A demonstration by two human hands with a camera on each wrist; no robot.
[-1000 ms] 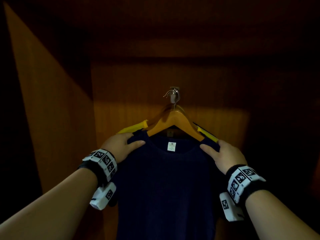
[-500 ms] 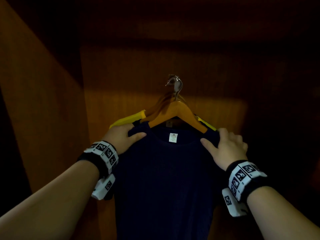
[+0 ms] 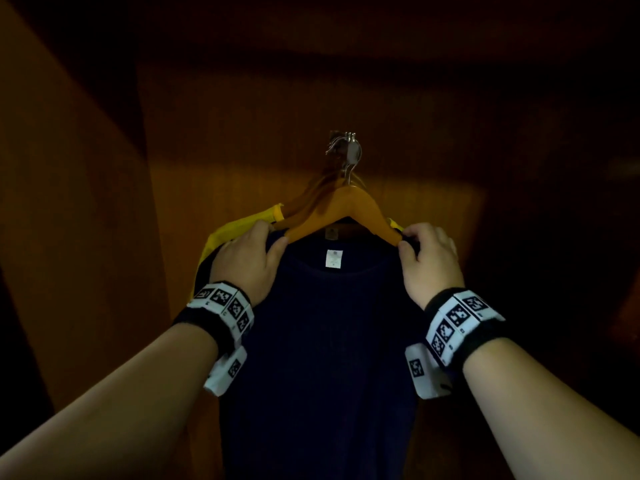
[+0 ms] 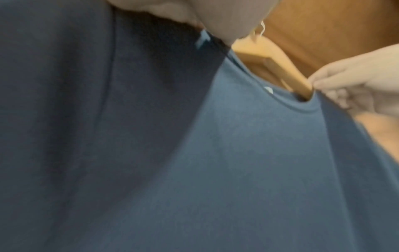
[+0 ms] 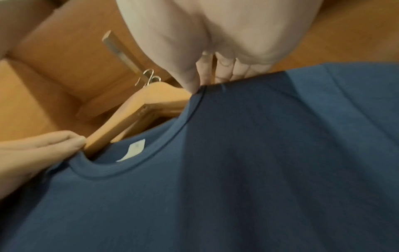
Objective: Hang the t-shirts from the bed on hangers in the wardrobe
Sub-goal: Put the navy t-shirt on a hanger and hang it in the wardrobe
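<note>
I see the wooden wardrobe [image 3: 86,237] around everything. The navy t-shirt [image 3: 322,358] hangs inside it on a wooden hanger [image 3: 341,206], whose hook sits on a metal peg [image 3: 346,147] above. Behind the navy shirt a yellow t-shirt [image 3: 228,230] shows at the left. My left hand [image 3: 246,258] pinches the navy shirt's left shoulder, my right hand [image 3: 427,261] pinches its right shoulder, fingers curled. A white neck label [image 3: 333,259] sits below the hanger; its print is too small to read.
</note>
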